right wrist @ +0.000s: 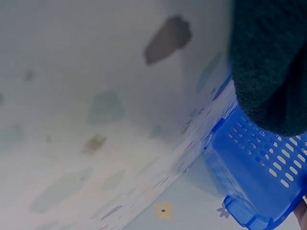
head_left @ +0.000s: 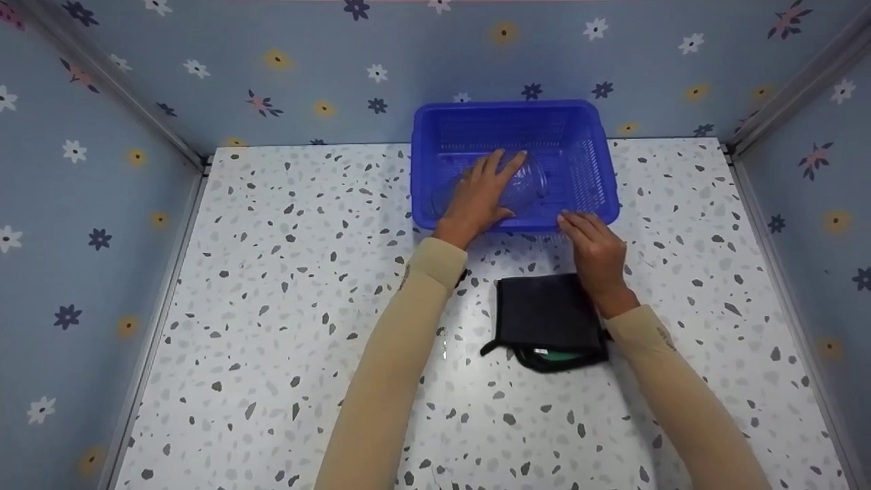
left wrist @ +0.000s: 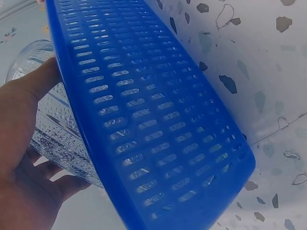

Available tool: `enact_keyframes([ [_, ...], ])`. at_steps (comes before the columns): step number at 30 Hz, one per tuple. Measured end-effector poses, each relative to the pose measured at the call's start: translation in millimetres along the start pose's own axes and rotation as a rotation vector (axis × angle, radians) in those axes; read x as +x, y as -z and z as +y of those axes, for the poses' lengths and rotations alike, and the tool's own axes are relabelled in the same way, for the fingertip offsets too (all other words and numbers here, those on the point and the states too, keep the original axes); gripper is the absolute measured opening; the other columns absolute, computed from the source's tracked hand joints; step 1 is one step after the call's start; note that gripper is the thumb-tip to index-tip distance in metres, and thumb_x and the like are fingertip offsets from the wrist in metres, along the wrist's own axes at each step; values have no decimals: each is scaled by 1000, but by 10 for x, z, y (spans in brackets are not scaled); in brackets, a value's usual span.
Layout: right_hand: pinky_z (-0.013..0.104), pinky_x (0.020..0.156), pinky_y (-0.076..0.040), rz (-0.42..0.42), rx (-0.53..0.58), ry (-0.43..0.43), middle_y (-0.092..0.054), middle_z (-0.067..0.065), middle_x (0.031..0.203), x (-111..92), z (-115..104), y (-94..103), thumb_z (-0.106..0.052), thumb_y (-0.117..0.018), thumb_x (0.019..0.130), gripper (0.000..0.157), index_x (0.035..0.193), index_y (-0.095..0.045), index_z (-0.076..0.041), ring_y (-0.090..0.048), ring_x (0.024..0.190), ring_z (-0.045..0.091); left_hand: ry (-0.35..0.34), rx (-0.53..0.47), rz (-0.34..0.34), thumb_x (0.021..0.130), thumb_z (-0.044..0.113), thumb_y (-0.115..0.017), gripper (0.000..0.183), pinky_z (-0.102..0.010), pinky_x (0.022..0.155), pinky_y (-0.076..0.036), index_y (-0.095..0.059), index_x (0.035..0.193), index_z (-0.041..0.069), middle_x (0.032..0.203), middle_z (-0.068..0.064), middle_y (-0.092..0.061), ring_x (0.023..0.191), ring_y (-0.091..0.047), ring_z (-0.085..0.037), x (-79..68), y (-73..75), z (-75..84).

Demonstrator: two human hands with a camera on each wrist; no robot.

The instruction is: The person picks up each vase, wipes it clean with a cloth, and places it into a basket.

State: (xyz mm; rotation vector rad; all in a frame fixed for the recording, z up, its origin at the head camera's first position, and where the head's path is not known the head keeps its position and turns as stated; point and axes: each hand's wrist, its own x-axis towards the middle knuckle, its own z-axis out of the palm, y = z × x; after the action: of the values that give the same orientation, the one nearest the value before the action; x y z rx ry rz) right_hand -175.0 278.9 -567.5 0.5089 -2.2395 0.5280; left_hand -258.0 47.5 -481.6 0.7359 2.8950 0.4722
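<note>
A clear ribbed vessel (head_left: 529,185), beaded with water drops in the left wrist view, lies on its side in the blue plastic basket (head_left: 514,107). My left hand (head_left: 476,194) grips it from above; the left wrist view shows the thumb on one side and the fingers curled round the other. At the basket's near right corner, my right hand (head_left: 597,255) holds the rim between fingers and thumb; only a bit of that hand shows in the right wrist view. The vessel's left end is partly hidden under the left hand.
Below the right wrist lies a black square cloth item (head_left: 544,309) with a loop and some green at its near edge. Dark green fluffy fabric (right wrist: 268,72) fills the right wrist view's upper right. Flower-patterned walls (head_left: 381,68) bound the speckled surface (head_left: 286,306) behind and on both sides.
</note>
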Motion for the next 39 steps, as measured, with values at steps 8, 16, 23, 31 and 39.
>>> enact_keyframes([
  [8, 53, 93, -60, -2, 10, 6, -80, 12, 113, 18, 12, 8, 4, -66, 101, 22, 114, -82, -3, -75, 102, 34, -32, 52, -33, 97, 38, -76, 98, -56, 127, -27, -13, 171, 34, 175, -11, -20, 160, -22, -34, 117, -92, 64],
  [16, 53, 93, -60, -4, 11, 1, -80, 12, 113, 21, 1, 5, 3, -68, 100, 21, 114, -82, -3, -75, 103, 35, -28, 31, -78, 99, 35, -73, 90, -56, 128, -21, -19, 171, 33, 175, -11, -20, 161, -20, -34, 160, -137, 55],
  [23, 53, 93, -60, -14, 3, -6, -80, 12, 113, 16, 2, 10, 4, -68, 99, 21, 113, -82, -2, -75, 103, 34, -5, -20, -148, 98, 28, -73, 81, -55, 129, -18, -32, 168, 29, 174, -8, -26, 161, -22, -31, 184, -130, 55],
  [31, 53, 93, -60, -2, 3, -5, -80, 11, 113, 26, -10, -17, 4, -68, 100, 22, 114, -83, -4, -75, 103, 33, 15, -53, -166, 101, 30, -69, 80, -56, 130, -11, -27, 169, 31, 177, -6, -15, 163, -14, -32, 142, -110, 21],
  [39, 52, 95, -59, -4, 23, -21, -80, 11, 114, 13, -5, -5, 6, -66, 101, 25, 116, -82, -5, -75, 103, 33, -18, -93, -120, 106, 29, -64, 67, -48, 131, -12, -36, 166, 26, 176, -5, -21, 162, -19, -31, 42, -103, -68],
])
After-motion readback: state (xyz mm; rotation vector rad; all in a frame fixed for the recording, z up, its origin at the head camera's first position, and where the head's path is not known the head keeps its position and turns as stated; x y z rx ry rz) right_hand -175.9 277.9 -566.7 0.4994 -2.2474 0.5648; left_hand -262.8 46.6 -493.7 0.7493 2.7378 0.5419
